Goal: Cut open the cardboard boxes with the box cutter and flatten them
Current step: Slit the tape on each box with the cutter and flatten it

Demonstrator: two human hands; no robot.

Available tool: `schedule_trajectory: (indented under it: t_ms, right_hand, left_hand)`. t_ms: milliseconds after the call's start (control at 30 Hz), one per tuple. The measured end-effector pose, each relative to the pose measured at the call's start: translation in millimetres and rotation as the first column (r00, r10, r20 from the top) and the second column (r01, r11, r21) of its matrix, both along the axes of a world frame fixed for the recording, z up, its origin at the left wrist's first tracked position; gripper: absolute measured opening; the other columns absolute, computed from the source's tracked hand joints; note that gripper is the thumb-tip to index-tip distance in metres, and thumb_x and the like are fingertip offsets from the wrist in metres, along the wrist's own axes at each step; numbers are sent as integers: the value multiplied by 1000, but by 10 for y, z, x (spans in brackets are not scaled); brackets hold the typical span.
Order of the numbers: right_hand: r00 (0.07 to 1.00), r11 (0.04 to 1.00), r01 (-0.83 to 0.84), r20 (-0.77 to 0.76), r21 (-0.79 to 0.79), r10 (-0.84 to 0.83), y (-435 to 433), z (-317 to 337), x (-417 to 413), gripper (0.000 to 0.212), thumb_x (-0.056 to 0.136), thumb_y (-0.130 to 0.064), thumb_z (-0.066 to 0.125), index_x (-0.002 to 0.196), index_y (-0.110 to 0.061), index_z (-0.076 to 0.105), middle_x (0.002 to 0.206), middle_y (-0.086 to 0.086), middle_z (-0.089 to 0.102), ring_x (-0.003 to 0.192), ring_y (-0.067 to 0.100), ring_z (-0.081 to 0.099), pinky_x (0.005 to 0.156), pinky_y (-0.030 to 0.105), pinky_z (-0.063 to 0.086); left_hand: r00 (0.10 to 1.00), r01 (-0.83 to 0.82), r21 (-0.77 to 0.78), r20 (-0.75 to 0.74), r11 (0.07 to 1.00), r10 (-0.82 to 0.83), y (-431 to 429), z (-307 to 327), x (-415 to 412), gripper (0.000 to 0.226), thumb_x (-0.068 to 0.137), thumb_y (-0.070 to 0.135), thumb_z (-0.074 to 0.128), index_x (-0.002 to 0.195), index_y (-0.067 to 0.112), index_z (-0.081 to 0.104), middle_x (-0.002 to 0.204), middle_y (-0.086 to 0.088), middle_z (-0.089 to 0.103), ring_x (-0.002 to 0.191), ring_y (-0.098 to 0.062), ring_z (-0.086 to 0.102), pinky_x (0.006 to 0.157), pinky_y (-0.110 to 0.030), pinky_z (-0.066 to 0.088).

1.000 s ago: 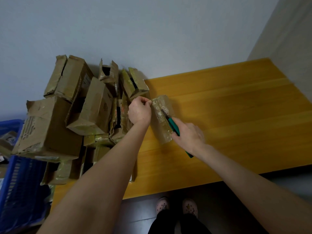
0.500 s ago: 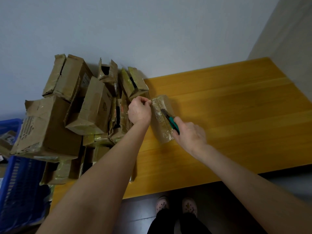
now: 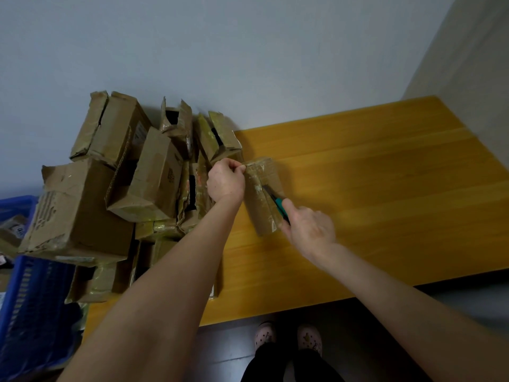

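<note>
Here, left hand (image 3: 225, 181) pinches box (image 3: 260, 213); right hand (image 3: 309, 227) grips cutter (image 3: 280, 205).

You won't find any text you can read here. The large cardboard box (image 3: 80, 213) well to the left of your left hand (image 3: 225, 180) carries dark printing on its side. The tilted box (image 3: 157, 175) just left of that hand bears a small dark mark. Both are too blurred to make out.

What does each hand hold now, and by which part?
The left hand pinches the small taped cardboard box at its far left corner. The right hand grips the box cutter by its green handle; the blade lies on the box.
</note>
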State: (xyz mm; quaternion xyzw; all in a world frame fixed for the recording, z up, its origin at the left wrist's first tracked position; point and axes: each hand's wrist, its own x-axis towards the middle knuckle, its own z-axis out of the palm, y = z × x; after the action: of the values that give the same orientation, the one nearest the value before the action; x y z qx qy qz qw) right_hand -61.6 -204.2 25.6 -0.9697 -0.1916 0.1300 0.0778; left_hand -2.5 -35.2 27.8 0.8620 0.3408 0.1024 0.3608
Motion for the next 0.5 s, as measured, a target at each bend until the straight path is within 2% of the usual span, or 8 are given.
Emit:
schedule_trajectory:
  t_ms: [167,267,433,500]
  right_hand:
    - [997,999,36,-62,-41,-38,-114,-91,-115,20,101,-27,37,119,-19,36,82,3,55,61,25,51,50,31,37]
    - [994,997,77,-82,31,-74,-101,-92,-134,20,101,-31,40,117,-20,38,78,2,54,54,20,48,45,28,33]
    - [993,987,119,-37,111,-115,-135,-4,-60,27,99,-35,42,121,-20,40,81,2,59,61,24,57,49,33,46]
    - [994,986,110,-22,127,-108,-134,30,-3,27,100,-36,41,121,-20,41,81,2,61,60,24,57,49,33,46]
  left_hand:
    - [1000,-23,-9,-19,1000,22,37,14,16,7,93,28,63,92,23,68,89,8,63,81,-10,56,64,-26,41]
    - [1000,-8,9,-15,1000,8,26,19,33,7,93,28,63,91,23,67,87,9,61,80,-10,56,60,-23,38]
    - [1000,3,58,0,998,-3,33,4,41,7,93,27,63,93,21,68,89,6,64,78,-11,56,62,-26,42]
    - [1000,9,67,-3,998,-8,19,-12,35,7,93,27,63,92,22,68,93,5,67,80,-12,58,63,-27,42]
